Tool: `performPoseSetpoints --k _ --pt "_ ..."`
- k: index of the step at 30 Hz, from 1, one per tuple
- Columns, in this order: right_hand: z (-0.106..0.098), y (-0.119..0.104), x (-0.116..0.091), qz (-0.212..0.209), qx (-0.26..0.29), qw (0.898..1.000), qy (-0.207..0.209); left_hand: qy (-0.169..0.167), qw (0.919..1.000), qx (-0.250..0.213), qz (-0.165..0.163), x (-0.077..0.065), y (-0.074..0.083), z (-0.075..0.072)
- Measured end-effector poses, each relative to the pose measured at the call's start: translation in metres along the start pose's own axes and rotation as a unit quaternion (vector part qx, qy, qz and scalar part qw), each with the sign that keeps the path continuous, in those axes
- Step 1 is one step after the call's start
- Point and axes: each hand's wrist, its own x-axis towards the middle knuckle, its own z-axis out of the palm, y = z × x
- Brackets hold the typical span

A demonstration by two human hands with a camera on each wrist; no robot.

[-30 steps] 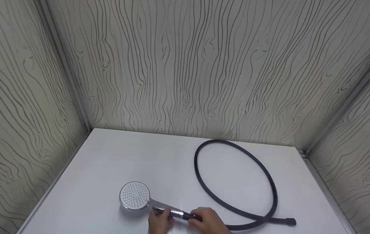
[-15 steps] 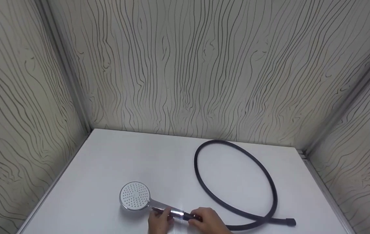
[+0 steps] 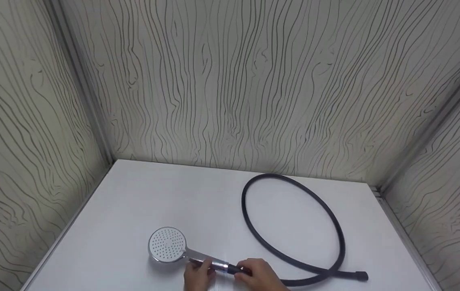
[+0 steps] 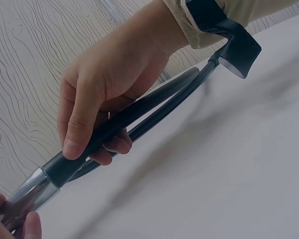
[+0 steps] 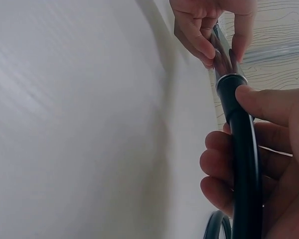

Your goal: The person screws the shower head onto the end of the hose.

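Observation:
A hand shower [image 3: 167, 245] with a round white spray face and chrome handle lies at the lower middle of the head view, face up. My left hand [image 3: 198, 276] pinches its handle between thumb and fingers. Against the handle's end sits the black fitting [image 5: 231, 92] of a shower hose [image 3: 342, 242]; how far it is screwed on cannot be seen. My right hand [image 3: 261, 275] grips that fitting and hose end, the thumb on top and fingers curled beneath, as the right wrist view shows. From there the hose loops over the table's right half, crossing itself near its free end [image 3: 361, 276].
The white tabletop [image 3: 133, 202] carries the hose loop on its right. Wood-grain patterned panels [image 3: 230, 89] enclose it at the back, left and right, with grey metal posts [image 3: 78, 76] at the corners. A black wrist camera mount [image 4: 239, 47] sits on the right wrist.

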Motion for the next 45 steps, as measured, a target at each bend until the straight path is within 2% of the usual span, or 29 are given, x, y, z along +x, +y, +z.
performPoseSetpoints --k 4,13,19,24,29,36,45 --pt "0.001 0.002 0.0 0.004 0.006 1.0 -0.005 -0.002 1.0 0.001 -0.001 0.0 -0.001 -0.001" --pt "0.005 0.009 -0.003 0.045 0.017 0.999 -0.015 -0.027 0.9987 0.01 -0.043 0.004 -0.003 -0.005" --pt "0.009 0.013 -0.007 0.05 0.031 0.998 -0.025 -0.031 0.9966 0.034 -0.068 0.005 -0.004 -0.006" --pt "0.013 0.016 -0.01 0.038 0.011 0.999 -0.028 -0.005 0.9985 0.019 -0.05 0.001 -0.006 -0.006" --pt "0.014 0.014 -0.011 0.054 0.004 0.998 -0.019 0.017 0.999 0.0 -0.042 0.0 -0.003 -0.004" --pt "0.012 0.007 -0.01 0.05 -0.028 0.998 0.006 0.017 0.9991 -0.021 -0.032 -0.001 0.002 -0.001" --pt "0.016 0.002 -0.005 0.04 -0.058 0.997 0.034 0.034 0.9994 0.003 -0.009 -0.001 -0.002 -0.001"
